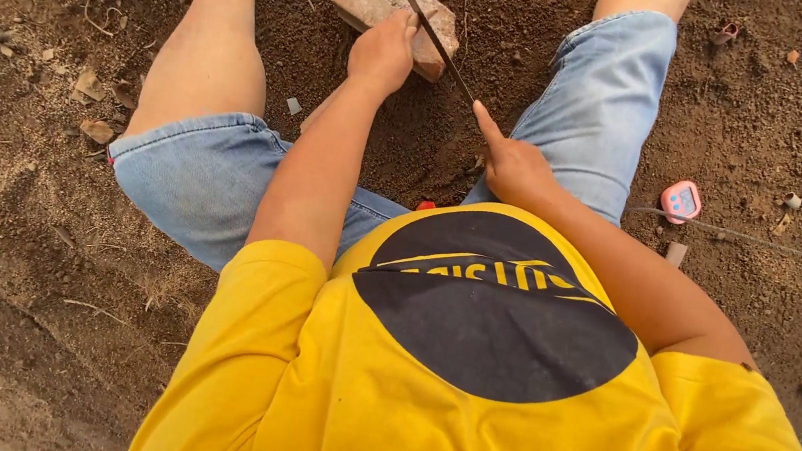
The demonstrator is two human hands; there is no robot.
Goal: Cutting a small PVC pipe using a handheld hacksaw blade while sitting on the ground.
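Left hand (pixel 381 52): my fingers curled shut on the brick block (pixel 386 4), pressing its near edge.
Right hand (pixel 513 168): closed around the thin blade (pixel 435 36), forefinger laid along it.
Blade: slants toward 11 o'clock, lying across the block.
Block: on soil at 12 o'clock, between my knees.
Pink timer (pixel 681 201): at 3 o'clock, well apart.
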